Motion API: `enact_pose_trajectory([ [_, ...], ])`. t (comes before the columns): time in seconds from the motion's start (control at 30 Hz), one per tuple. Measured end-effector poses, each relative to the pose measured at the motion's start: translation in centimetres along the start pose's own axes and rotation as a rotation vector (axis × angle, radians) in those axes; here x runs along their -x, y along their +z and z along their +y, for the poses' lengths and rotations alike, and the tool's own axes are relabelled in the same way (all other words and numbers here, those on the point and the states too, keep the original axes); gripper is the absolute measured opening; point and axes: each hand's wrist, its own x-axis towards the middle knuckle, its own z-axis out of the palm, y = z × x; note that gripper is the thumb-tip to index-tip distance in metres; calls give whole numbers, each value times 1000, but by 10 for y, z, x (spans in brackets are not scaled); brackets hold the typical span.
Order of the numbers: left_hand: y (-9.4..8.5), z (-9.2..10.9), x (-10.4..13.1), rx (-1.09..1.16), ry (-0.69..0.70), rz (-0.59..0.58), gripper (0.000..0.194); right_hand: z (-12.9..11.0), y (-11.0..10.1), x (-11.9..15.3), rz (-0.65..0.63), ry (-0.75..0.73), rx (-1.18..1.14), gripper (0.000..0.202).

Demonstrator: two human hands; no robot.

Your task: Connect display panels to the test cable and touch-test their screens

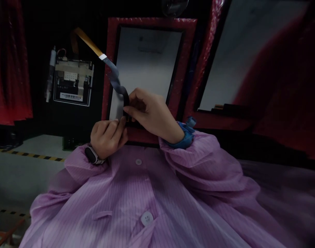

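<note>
A flat display panel [149, 65] with a bright screen and black border lies in front of me on pink bubble wrap. My right hand [147, 108] pinches a dark flat ribbon cable [115, 82] between thumb and finger at the panel's lower left. This cable twists up to a white-tipped joint and an orange flex strip [88, 42], which runs towards a small circuit board [72, 82]. At the panel's lower edge my left hand [109, 136] is closed, fingers bent, fingertips beside the cable's lower end. What those fingertips hold, if anything, is hidden.
Left of the board lies a pen-like tool [51, 74]. Another screen [224, 51] in pink wrap [203, 65] lies to the right. Pink bubble wrap [10, 69] hangs at far left. Below the dark table edge, a green board [69, 143] juts out near a yellow-black floor stripe [30, 154].
</note>
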Motion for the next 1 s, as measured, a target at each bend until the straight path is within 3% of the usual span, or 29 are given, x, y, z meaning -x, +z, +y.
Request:
enact_pose_trajectory([
  [0.17, -2, -3, 3, -22, 35, 25, 28, 2, -6, 20, 180, -105, 148, 25],
  [0.27, -2, -4, 5, -16, 41, 8, 25, 7, -10, 52, 336, -133, 384, 25],
  [0.37, -2, -3, 3, -22, 7, -22, 23, 18, -8, 87, 412, -135, 597, 32],
  [0.47, -2, -3, 2, 2, -12, -31, 23, 29, -1, 111, 380, -115, 638, 55],
  [0.6, -1, -3, 3, 39, -117, 15, 22, 39, 8, 119, 299, -123, 693, 62],
  [0.77, -3, -8, 4, 103, -363, 11, 36, 37, 9, 109, 291, -147, 617, 65],
  [1.0, -14, -9, -3, 152, -447, -58, 21, 28, 1, 102, 396, -19, 162, 57],
])
